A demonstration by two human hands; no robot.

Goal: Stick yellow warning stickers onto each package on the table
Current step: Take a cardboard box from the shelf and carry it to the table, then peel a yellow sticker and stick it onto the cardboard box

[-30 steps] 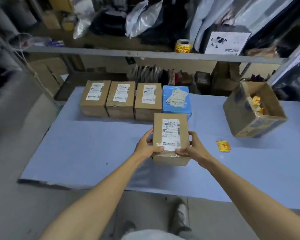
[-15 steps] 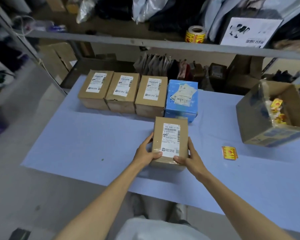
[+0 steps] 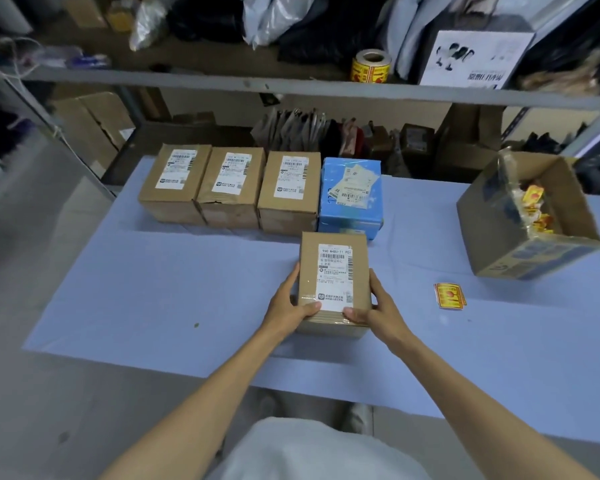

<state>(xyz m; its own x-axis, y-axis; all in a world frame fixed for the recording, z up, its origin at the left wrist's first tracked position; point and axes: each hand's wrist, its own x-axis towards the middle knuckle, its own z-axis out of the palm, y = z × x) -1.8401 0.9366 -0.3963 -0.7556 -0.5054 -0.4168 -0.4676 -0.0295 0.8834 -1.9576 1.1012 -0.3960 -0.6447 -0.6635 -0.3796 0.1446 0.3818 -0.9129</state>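
1. Clasped between left hand [image 3: 288,310] and right hand [image 3: 378,306]: a brown package [image 3: 333,271], down on the blue table [image 3: 187,289] or barely off it, just in front of the blue package [image 3: 350,199].
2. Gripped at the near end, fingers curled round each flank, thumbs hooked over the top edge beside the white shipping label [image 3: 335,275].
3. Set with the long axis running away from the person, label face up, no yellow anywhere on it.
4. Lying flat on the table to the right of the grip, apart from the package: a loose yellow warning sticker [image 3: 450,296].
5. Nearer the right hand than the left, plainly. Likely calls for freeing the right hand and reaching sideways, with the left steadying the package.
6. Farther right, tilted: an open carton [image 3: 530,251] holding more yellow stickers. Up on the shelf [image 3: 222,81], a sticker roll [image 3: 370,65].
7. Lined up at the back, side by side with the blue one: three brown packages [image 3: 234,183], none showing a yellow sticker from this angle. Job judged barely begun.
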